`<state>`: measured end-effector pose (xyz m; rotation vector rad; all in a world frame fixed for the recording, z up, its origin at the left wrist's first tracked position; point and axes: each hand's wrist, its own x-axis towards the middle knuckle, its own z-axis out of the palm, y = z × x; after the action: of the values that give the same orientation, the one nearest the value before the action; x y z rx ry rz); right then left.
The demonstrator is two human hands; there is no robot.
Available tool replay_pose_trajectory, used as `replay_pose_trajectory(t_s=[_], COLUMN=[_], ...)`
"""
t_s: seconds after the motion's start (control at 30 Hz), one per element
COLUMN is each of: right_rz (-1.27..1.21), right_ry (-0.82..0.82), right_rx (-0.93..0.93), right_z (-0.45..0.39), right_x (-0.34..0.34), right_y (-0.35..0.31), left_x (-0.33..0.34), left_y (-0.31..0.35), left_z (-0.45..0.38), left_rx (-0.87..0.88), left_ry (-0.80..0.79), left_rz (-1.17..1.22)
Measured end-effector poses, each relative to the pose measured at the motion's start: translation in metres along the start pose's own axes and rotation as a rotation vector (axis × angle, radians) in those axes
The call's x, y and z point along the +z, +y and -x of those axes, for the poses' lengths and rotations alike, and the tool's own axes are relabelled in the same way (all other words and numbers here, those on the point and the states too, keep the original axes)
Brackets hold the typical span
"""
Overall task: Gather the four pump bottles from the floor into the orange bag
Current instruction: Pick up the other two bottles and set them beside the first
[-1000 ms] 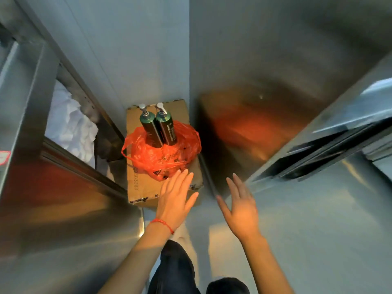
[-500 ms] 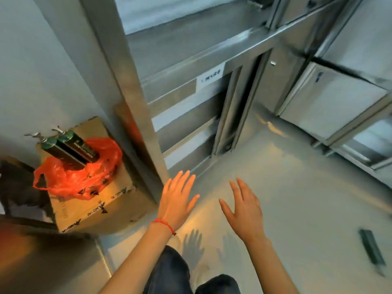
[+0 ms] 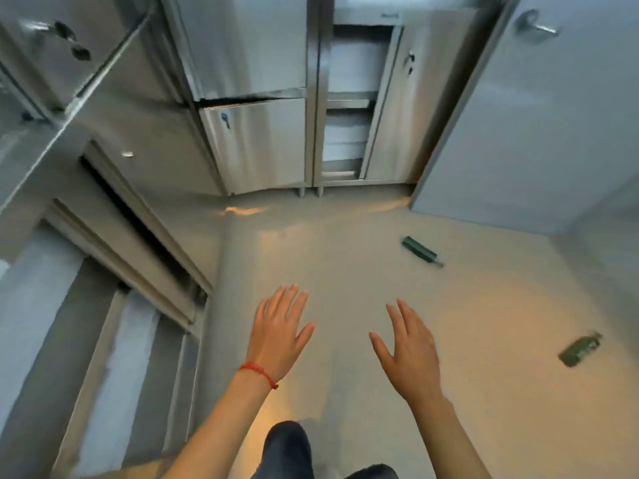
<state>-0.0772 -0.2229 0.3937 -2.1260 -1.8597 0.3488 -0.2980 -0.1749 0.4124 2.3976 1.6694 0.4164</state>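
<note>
Two dark green pump bottles lie flat on the pale floor. One pump bottle (image 3: 421, 251) rests ahead and to the right, near the grey door. The second pump bottle (image 3: 580, 349) lies blurred at the far right. My left hand (image 3: 280, 329), with a red string on its wrist, hovers palm down with spread fingers and holds nothing. My right hand (image 3: 408, 348) is likewise spread and holds nothing, well short of both bottles. The orange bag is out of view.
Stainless steel cabinets (image 3: 256, 143) stand ahead, one with its door ajar showing shelves (image 3: 349, 108). A steel unit with sliding rails (image 3: 138, 216) runs along the left. A grey door (image 3: 539, 126) with a handle stands at the right. My dark trouser legs (image 3: 288, 451) show below.
The view has swung right, away from the cardboard box and the orange bag holding two bottles, which have left the frame. Two bottles on the floor have come into view. Both hands stay spread.
</note>
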Motion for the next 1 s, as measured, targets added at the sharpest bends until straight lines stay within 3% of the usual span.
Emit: replay_pose_trajectory(t_s=[0.23,0.5,0.77,1.0], right_rz=[0.028,0.031,-0.005,0.001], right_ry=[0.096,0.146,0.165,0.157], right_rx=[0.268,0.474,0.515,0.471], right_z=[0.009,-0.012,-0.103,-0.197], right_x=[-0.021,-0.046,-0.094,-0.122], right_y=[0.039,0.114,0.22,0.289], left_x=[0.016,0.058,0.099,0.12], left_y=[0.037,0.119,0.21,0.248], left_z=[-0.078,-0.16,-0.276,-0.362], left_rx=[0.288,0.472,0.47,0.415], left_ry=[-0.089,-0.16,-0.2,-0.27], left_rz=[0.01,0.057,0.078,0.085])
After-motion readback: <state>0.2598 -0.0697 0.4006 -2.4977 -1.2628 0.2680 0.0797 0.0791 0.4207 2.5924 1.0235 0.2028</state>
